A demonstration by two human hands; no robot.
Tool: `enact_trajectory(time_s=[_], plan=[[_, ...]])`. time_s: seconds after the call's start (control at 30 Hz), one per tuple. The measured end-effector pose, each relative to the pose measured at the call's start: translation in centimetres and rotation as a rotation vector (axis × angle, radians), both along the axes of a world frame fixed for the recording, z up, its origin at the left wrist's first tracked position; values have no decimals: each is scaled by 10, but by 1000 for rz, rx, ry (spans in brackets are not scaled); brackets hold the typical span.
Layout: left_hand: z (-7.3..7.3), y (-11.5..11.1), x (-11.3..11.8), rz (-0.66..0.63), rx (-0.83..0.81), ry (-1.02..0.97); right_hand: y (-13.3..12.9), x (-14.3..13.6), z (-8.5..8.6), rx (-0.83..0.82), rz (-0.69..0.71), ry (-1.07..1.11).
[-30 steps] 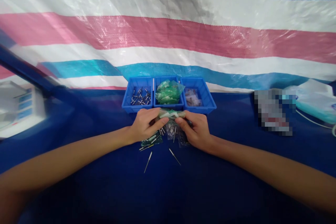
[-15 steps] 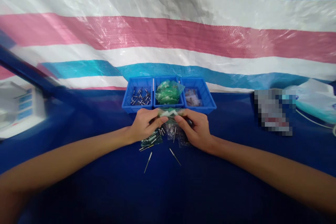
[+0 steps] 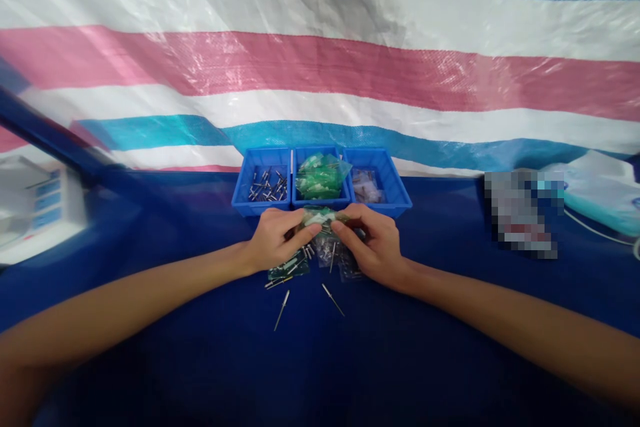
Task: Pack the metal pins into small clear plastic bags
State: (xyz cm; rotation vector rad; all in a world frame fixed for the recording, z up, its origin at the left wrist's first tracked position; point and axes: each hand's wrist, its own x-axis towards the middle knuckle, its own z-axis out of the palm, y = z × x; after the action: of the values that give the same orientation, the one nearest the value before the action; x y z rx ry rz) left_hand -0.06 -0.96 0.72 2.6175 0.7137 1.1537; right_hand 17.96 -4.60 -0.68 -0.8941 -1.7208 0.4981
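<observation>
Between them, my left hand (image 3: 277, 235) and my right hand (image 3: 373, 240) pinch a small green-tinted clear plastic bag (image 3: 320, 215). Something white shows inside it, too small to make out. Both thumbs press on the bag's near side. Under and in front of my hands lie clear bags (image 3: 345, 267) and another green bag (image 3: 300, 265) with metal pieces on it. One pop rivet (image 3: 333, 257) rests on the clear bags. Nearer to me, two loose pop rivets (image 3: 282, 310) (image 3: 333, 299) lie apart on the blue tabletop (image 3: 310, 367).
Behind my hands stand three blue bins: the left bin (image 3: 239, 199) holds rivets, the middle bin (image 3: 320, 202) green bags, the right bin (image 3: 397, 193) clear bags. A white device (image 3: 45, 207) sits at left. A pixelated object (image 3: 520, 213) and a white-and-teal item (image 3: 595, 190) lie at right.
The bag between my fingers has been crumpled or turned a little, and less white shows in it. My hands stay nearly in place.
</observation>
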Motion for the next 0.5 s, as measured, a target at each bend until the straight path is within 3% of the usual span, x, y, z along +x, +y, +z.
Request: enact_trajectory(time_s=[0.3,0.5], plan=[[-4,2,-1,-51,14,15,2,1,1,54,46,-26],[-4,4,0,-64,19,8,2,1,0,-73,65,6]])
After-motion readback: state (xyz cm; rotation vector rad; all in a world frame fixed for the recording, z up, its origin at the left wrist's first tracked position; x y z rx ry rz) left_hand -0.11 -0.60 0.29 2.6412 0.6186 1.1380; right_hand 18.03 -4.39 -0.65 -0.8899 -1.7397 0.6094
